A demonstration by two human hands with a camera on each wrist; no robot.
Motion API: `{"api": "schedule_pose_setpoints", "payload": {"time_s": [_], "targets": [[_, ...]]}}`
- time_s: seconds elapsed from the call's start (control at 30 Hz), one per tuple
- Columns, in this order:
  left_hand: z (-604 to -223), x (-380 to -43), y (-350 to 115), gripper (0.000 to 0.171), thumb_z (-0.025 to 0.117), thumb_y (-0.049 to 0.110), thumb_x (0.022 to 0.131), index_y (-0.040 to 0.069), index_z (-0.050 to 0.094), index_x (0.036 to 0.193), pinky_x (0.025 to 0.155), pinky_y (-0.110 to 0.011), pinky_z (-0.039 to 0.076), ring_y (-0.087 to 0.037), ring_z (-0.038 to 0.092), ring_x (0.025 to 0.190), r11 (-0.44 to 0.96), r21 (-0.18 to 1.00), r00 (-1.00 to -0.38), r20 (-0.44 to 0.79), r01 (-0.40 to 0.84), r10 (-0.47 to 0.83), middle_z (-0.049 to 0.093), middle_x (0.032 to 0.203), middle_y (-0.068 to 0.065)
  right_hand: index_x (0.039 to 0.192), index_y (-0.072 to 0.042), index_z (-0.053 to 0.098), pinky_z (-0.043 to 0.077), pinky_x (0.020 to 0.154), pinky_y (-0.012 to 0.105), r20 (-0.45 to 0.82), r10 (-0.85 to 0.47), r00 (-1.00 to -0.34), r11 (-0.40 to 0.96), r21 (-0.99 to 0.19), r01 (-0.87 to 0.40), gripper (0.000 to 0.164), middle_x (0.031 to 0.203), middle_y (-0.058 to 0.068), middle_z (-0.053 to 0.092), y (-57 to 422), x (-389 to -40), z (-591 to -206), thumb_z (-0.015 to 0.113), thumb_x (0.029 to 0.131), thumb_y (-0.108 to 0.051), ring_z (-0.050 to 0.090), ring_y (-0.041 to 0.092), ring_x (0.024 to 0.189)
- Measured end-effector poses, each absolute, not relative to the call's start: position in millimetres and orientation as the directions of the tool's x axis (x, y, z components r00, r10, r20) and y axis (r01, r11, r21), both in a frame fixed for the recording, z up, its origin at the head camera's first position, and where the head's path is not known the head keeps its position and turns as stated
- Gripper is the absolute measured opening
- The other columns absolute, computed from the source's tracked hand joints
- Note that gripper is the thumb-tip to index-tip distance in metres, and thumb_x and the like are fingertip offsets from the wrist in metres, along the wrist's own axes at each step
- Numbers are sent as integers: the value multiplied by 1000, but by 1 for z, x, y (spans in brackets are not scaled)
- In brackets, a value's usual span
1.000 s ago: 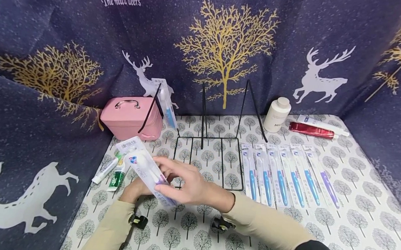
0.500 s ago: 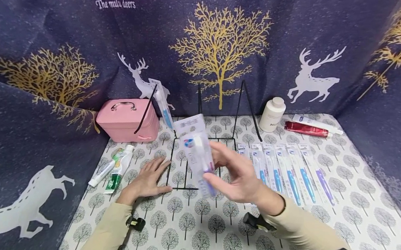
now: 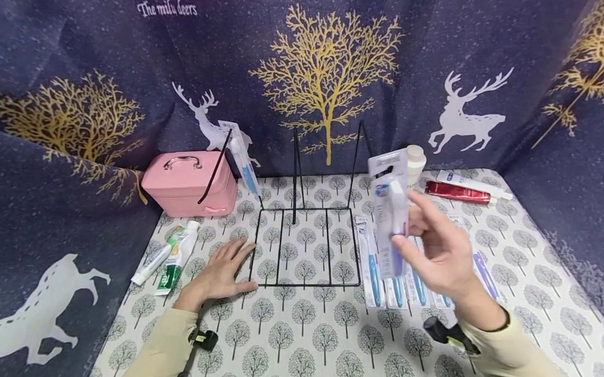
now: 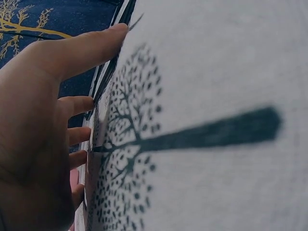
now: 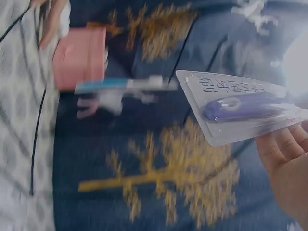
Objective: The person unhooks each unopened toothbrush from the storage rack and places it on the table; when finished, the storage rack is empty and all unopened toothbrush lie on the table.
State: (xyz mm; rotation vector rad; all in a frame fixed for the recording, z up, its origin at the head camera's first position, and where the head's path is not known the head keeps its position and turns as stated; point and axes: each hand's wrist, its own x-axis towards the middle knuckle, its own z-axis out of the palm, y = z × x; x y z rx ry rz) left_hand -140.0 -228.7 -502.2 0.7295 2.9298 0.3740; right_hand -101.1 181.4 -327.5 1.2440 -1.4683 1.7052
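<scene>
My right hand [image 3: 443, 254] pinches a packaged toothbrush [image 3: 387, 231] with a purple handle, raised upright over the right side of the table. In the right wrist view the purple handle [image 5: 245, 107] shows through the clear blister. Below and behind it lies a row of packaged toothbrushes [image 3: 374, 281], mostly blue, partly hidden by the hand and pack. My left hand [image 3: 221, 269] rests palm down on the cloth, fingers spread, at the left edge of a black wire rack [image 3: 294, 180]. Another packaged blue toothbrush [image 3: 244, 162] hangs at the rack's left prong.
A pink case [image 3: 188, 186] stands behind on the left, with two toothpaste tubes [image 3: 174, 261] in front of it. At the back right are a white bottle [image 3: 416, 160], partly covered by the held pack, a red tube [image 3: 457, 192] and a white tube [image 3: 476, 184].
The right hand has carried the purple toothbrush pack from beside the left hand across the rack to the right. The left hand, earlier behind the pack, now lies flat on the table.
</scene>
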Motion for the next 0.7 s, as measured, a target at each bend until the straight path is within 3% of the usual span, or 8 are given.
{"api": "schedule_pose_setpoints", "payload": {"time_s": [0.3,0.43,0.57,0.7], "targets": [[-503,-138,-228,96,58,70,71,18,25,145,106,-63,16,-40,17,136,846,262,-875,-7,465,484,16,151,-13,126,23,35,54,72,19,742,-81,-665,-110,-670,-734,63,98,16,65,246,-110,-355,52,65,31,64,18,84],[-503,-138,-227,95,58,69,71,18,26,145,106,-63,16,-40,18,136,843,269,-876,4,465,482,17,151,-14,129,17,37,53,72,16,642,-49,-765,-30,-766,-642,65,94,10,64,268,-113,-371,50,67,32,63,13,85],[-506,-139,-228,96,56,71,71,19,24,145,106,-63,16,-39,16,136,849,262,-878,-16,459,479,16,152,-13,133,8,39,52,66,11,518,-13,-855,171,-842,-513,66,89,2,63,294,-113,-386,53,72,27,62,5,79],[-508,-140,-230,96,54,72,71,20,22,146,106,-63,16,-39,16,137,854,249,-879,-21,458,477,14,152,-12,136,-2,40,50,64,7,422,9,-907,431,-820,-377,67,86,-8,60,323,-117,-399,60,76,17,59,-3,73]]}}
